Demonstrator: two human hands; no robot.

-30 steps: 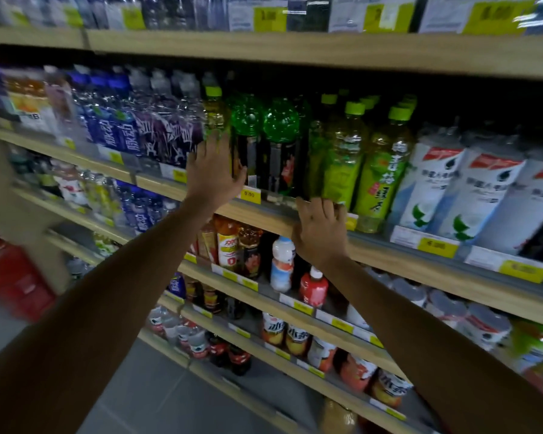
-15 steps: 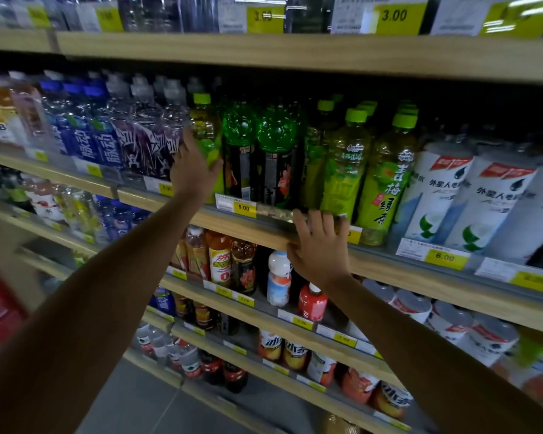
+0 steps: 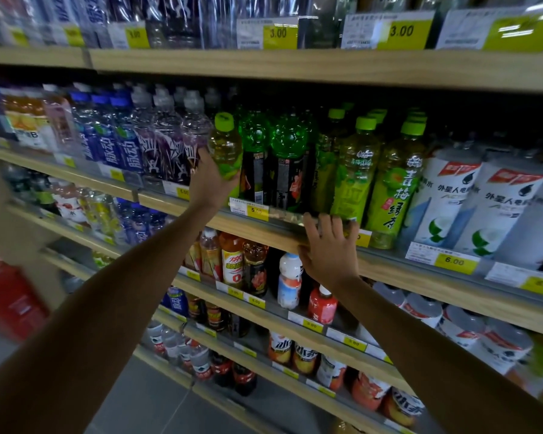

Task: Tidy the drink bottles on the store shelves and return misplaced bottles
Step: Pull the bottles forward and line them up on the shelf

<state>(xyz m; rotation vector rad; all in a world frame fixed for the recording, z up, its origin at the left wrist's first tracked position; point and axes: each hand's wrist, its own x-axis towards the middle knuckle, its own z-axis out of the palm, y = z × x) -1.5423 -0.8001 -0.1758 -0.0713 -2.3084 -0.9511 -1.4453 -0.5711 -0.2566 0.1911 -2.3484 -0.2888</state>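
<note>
the left hand (image 3: 212, 180) is wrapped around the lower body of a green tea bottle (image 3: 225, 145), a clear plastic bottle of pale yellow-green liquid with a ribbed lime-green cap and a glossy green label. the fingers curl behind the bottle and the palm covers its base, so the lower part of the label is hidden. the bottle stands nearly upright at the front of the wooden shelf (image 3: 264, 227), between the purple-labelled clear bottles (image 3: 170, 151) on its left and the dark green faceted bottles (image 3: 287, 151) on its right, touching or just beside both.

the right hand (image 3: 326, 249) lies flat and open, fingers spread, pressed on the pale wood-grain front edge of the same shelf, holding nothing. its fingertips reach the clear plastic price rail just below a row of taller green tea bottles (image 3: 392, 183) with matching lime caps. beside those stand round white-sleeved bottles (image 3: 445, 198) with red and green marks. yellow price tags (image 3: 455, 261) sit along the shelf edges.
</note>
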